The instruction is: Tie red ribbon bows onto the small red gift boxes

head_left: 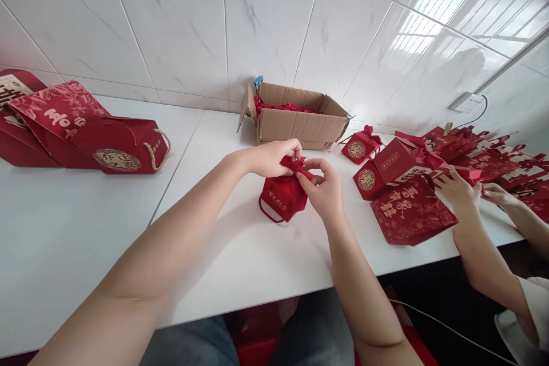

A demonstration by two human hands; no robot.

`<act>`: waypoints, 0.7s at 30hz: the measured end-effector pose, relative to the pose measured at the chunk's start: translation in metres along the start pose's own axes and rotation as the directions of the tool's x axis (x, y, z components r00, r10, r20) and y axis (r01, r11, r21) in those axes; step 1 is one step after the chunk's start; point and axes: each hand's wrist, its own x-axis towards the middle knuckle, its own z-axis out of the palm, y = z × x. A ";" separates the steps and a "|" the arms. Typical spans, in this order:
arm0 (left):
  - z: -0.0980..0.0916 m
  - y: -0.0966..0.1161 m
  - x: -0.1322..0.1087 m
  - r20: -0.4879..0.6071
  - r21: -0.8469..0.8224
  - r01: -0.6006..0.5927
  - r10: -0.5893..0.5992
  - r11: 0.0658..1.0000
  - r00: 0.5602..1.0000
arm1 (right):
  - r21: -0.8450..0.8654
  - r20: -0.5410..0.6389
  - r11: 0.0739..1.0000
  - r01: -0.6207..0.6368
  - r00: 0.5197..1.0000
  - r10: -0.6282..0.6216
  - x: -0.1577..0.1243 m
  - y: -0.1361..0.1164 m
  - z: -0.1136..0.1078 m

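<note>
A small red gift box with gold lettering and a red cord handle stands on the white table in front of me. On its top is a red ribbon, gathered like a bow. My left hand pinches the ribbon from the left, fingertips curled over it. From the right, my right hand grips the ribbon between thumb and fingers. Both hands partly cover the box's top, so the ribbon's exact form is hidden.
Behind the box is an open cardboard box holding red ribbons. Larger red gift boxes stand at the left. More red boxes crowd the right, where a co-worker's hands handle a ribbon. The tiled wall bounds the table.
</note>
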 end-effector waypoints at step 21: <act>0.000 0.000 0.000 -0.038 -0.004 0.023 -0.023 1.000 0.999 | -0.235 0.070 0.933 0.273 0.962 -0.264 0.004 0.009 -0.003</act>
